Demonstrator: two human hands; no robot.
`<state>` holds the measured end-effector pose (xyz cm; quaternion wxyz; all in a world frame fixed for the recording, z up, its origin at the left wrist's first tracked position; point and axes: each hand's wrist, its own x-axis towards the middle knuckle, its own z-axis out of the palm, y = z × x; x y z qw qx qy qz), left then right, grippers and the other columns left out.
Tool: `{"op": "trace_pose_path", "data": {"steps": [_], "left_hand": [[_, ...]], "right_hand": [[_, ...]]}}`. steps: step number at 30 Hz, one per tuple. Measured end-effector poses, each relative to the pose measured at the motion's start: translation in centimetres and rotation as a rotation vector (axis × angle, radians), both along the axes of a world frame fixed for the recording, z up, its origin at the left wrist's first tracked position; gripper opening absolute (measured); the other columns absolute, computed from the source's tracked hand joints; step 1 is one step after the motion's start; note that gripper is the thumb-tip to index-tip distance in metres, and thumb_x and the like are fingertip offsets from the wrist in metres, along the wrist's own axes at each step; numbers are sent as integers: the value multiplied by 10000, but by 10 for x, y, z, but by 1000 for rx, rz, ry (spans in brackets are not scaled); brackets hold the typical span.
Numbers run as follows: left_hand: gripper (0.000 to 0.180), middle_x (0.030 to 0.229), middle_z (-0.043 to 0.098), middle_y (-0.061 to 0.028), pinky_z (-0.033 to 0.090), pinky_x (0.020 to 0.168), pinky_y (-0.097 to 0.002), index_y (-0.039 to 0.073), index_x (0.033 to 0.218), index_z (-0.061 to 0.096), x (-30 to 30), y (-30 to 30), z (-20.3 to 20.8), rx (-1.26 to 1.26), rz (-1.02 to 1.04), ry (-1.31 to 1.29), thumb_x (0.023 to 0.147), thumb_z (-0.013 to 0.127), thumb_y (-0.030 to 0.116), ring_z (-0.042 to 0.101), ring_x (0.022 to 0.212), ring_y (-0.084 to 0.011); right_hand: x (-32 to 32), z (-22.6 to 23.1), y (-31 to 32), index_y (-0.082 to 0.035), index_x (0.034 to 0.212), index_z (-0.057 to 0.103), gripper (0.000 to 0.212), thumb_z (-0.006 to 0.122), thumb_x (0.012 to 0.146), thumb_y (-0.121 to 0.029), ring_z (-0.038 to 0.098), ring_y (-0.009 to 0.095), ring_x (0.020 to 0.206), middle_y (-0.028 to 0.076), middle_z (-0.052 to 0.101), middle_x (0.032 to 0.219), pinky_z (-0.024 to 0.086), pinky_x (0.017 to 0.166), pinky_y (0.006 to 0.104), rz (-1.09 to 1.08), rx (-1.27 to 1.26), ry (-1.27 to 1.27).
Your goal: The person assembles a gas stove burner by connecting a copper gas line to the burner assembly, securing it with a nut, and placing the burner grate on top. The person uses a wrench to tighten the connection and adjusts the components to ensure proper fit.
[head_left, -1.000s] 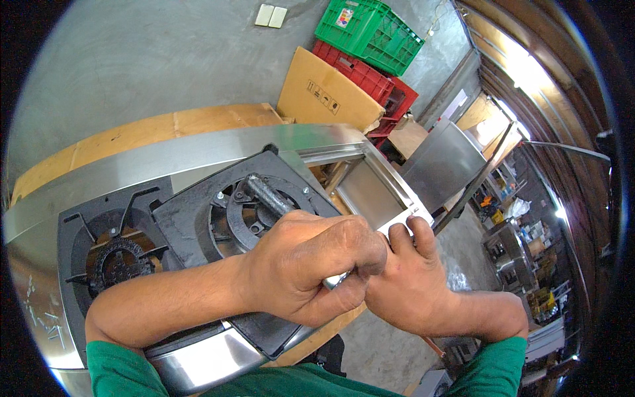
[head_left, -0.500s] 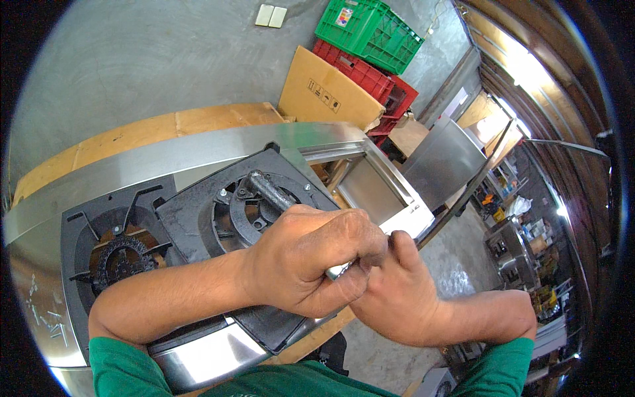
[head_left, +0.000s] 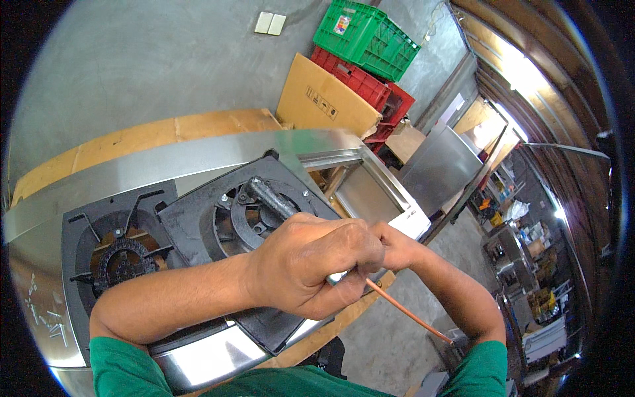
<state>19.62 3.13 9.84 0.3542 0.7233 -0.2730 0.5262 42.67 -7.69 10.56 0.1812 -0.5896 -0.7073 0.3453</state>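
My left hand (head_left: 317, 264) is closed in a fist at the end of a black burner pipe (head_left: 268, 196). A small shiny metal piece (head_left: 337, 276) shows between its fingers. From beneath that fist a thin copper-coloured tube (head_left: 410, 311) slants down to the lower right. Right behind the left fist is my right hand (head_left: 395, 246), its fingers curled and largely hidden; what they hold cannot be seen. The pipe belongs to a black burner plate (head_left: 198, 192) lying askew on a stainless-steel stove top (head_left: 231, 147).
Left of the plate sits a second black burner grate (head_left: 122, 258). Several loose screws (head_left: 49, 321) lie on the steel at far left. Behind the stove stand a cardboard box (head_left: 327, 99), red crates (head_left: 354, 76) and a green crate (head_left: 364, 40). A framed opening (head_left: 370, 188) is in the stove's right part.
My right hand has shifted up and its forearm inward, turning at the wrist. The copper-coloured tube has come into sight below the hands. My left fist stays nearly in place.
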Motion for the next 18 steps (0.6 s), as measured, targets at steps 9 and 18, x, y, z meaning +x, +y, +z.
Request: {"op": "trace_pose_path", "data": {"steps": [9,18], "left_hand": [[181,743,657,-107,532,543,-333,47,894,559,0,1,0,10,4,13,748,622,-39,667,613,-251],[160,729,652,-108,534,545,-328,50,885,544,-3,-1,-1,28,6,8,770,624,-27,679,629,-247]], "right_hand": [[-7,13,-28,-13,882,702,513,744,812,-519,638,230,654,140,660,699,484,615,376,-282,16,-303],[-73,0,-47,-101,892,658,212,695,778,-277,666,320,722,94,623,785,526,616,430,-158,435,-856]]}}
